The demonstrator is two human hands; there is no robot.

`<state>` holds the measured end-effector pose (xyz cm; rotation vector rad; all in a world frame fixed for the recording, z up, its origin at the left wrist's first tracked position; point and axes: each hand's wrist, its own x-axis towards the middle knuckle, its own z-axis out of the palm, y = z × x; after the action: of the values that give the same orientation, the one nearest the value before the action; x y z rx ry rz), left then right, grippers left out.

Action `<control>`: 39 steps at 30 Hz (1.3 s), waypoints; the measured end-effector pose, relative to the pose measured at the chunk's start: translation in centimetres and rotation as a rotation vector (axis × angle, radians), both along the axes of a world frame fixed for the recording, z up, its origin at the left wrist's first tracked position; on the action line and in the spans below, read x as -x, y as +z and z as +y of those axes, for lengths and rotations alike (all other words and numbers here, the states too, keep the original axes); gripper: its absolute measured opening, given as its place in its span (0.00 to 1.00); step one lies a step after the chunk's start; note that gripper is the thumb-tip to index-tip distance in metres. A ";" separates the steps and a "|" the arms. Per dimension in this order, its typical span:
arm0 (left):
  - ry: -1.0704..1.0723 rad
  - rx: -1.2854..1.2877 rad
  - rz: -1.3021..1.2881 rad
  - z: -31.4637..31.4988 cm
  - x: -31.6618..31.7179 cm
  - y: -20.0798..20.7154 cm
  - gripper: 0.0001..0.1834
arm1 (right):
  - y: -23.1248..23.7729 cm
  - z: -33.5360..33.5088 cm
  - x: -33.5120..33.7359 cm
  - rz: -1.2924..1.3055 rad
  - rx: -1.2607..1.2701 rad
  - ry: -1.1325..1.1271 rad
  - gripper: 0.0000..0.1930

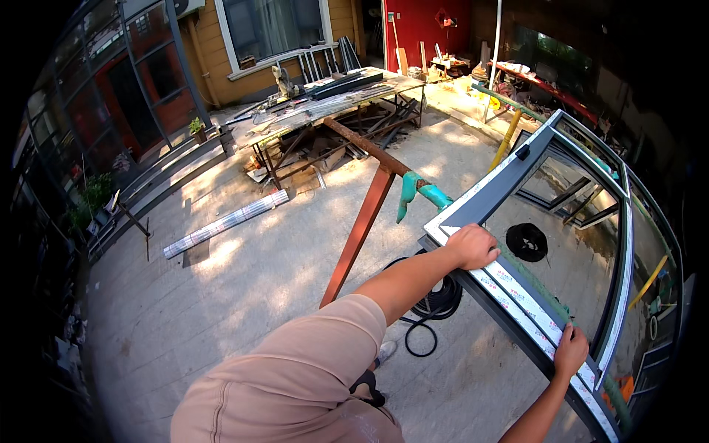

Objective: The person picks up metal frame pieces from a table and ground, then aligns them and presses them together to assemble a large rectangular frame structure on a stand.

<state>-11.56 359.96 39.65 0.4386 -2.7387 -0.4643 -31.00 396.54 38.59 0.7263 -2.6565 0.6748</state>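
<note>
A grey metal window frame [473, 210] with white printed protective film along its edges lies tilted across a support at the right. My left hand [473, 246] is closed over the frame's near edge, close to its left corner. Farther right along the same edge, my right hand [571, 350] grips the frame, thumb and fingers around the profile. A small black fitting [523, 152] sits on the frame's left side. Green-painted pipe [434, 196] with a torn teal wrapping runs beneath that corner. The undersides of both hands' grips are hidden.
A rusty-red steel leg [360, 235] stands just left of the frame. Coiled black hose [440, 300] lies on the ground beneath, and another black coil [526, 242] shows through the frame. A wrapped roll [227, 223] lies left; a cluttered workbench [260, 133] stands behind.
</note>
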 end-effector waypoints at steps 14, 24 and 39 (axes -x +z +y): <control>-0.003 0.006 0.004 0.2 0.3 0.0 0.22 | -0.8 0.6 0.9 0.030 0.004 0.006 0.20; 0.006 -0.001 -0.002 0.4 0.1 0.2 0.22 | -0.6 0.6 0.7 0.024 -0.002 0.006 0.20; 0.027 -0.018 -0.017 0.4 -0.2 0.4 0.21 | -0.2 0.5 0.0 0.047 -0.003 0.005 0.20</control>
<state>-11.38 360.40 40.06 0.4849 -2.7431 -0.4804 -31.05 396.99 38.39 0.7406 -2.6145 0.6474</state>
